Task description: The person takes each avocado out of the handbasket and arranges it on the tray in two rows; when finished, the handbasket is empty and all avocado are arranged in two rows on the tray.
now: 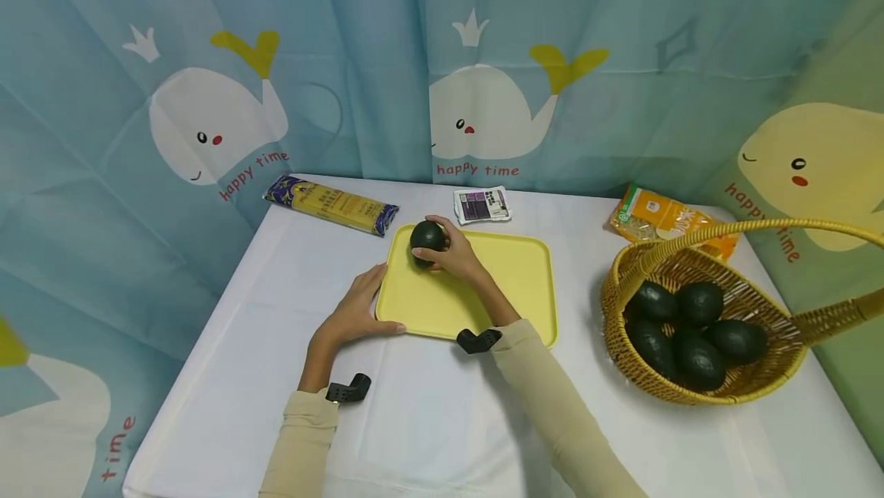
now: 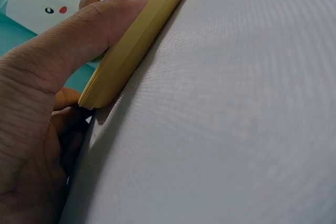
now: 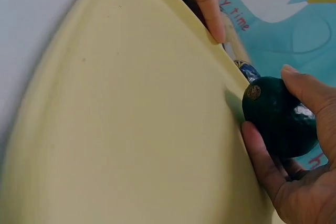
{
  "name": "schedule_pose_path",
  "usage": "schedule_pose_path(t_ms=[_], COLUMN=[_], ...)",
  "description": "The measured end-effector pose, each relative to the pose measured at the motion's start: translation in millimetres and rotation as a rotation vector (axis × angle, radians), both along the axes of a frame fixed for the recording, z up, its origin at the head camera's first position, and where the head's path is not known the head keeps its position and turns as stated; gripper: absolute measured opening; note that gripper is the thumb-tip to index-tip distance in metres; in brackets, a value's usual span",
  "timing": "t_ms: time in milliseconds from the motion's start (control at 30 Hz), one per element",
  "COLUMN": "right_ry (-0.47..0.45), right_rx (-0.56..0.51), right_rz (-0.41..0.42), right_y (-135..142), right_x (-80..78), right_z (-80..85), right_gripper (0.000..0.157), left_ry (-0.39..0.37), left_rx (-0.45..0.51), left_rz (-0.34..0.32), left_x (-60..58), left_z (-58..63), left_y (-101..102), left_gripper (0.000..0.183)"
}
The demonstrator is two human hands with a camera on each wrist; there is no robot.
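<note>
In the head view, a pale yellow tray point(image 1: 514, 272) lies on the white table. My right hand point(image 1: 452, 252) grips a dark green avocado point(image 1: 427, 234) over the tray's far left corner; whether the fruit touches the tray is unclear. The right wrist view shows thumb and fingers around the avocado point(image 3: 281, 119), its brown stem spot visible. At the tray's near left corner is my left hand point(image 1: 359, 306), spread. Its thumb point(image 2: 89, 32) lies against the front rim, while the other fingers extend along the left side, partly hidden in the left wrist view.
On the right stands a wicker basket point(image 1: 615, 314) with a tall handle, containing several avocados point(image 1: 699, 360). Behind it is an orange food bag point(image 1: 663, 214). A yellow-and-blue packet point(image 1: 331, 202) and a small white-and-purple packet point(image 1: 482, 205) lie beyond the tray. Curtains border the table.
</note>
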State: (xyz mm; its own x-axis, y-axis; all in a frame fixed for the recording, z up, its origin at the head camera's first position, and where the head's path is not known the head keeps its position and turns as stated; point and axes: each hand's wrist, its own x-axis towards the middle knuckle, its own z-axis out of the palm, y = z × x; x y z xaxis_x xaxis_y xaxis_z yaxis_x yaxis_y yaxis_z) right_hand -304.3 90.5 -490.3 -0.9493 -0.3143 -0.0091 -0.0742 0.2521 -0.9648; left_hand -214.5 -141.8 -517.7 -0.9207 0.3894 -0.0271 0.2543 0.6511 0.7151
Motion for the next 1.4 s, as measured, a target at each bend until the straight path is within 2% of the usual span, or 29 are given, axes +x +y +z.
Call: schedule_pose_path(t_ms=[433,933,1200,1400], right_ry=[0.013,0.029,-0.019,-0.037], right_rx=[0.031,0.068,0.062,0.052], right_rz=[-0.002,0.004,0.033,0.062], right_y=[-24.8,-30.4,-31.2,-30.6], right_x=[-9.6,-10.9,-10.5,-12.1], right_z=[-1.6,-0.2,4.6,3.5], right_gripper=[0.076,0.075,0.073,0.078], left_ry=[-0.015,-0.020,-0.019,-0.029], left_rx=[-0.009,-0.011,-0.014,-0.023], left_rz=[0.008,0.003,-0.004,0.001], left_x=[0.2,-0.2,0.1,1.6], left_z=[-0.1,-1.7,-0.7,0.8], left_y=[-0.7,-1.6,-1.8,-0.6], left_gripper=[0.125,0.124,0.123,0.123])
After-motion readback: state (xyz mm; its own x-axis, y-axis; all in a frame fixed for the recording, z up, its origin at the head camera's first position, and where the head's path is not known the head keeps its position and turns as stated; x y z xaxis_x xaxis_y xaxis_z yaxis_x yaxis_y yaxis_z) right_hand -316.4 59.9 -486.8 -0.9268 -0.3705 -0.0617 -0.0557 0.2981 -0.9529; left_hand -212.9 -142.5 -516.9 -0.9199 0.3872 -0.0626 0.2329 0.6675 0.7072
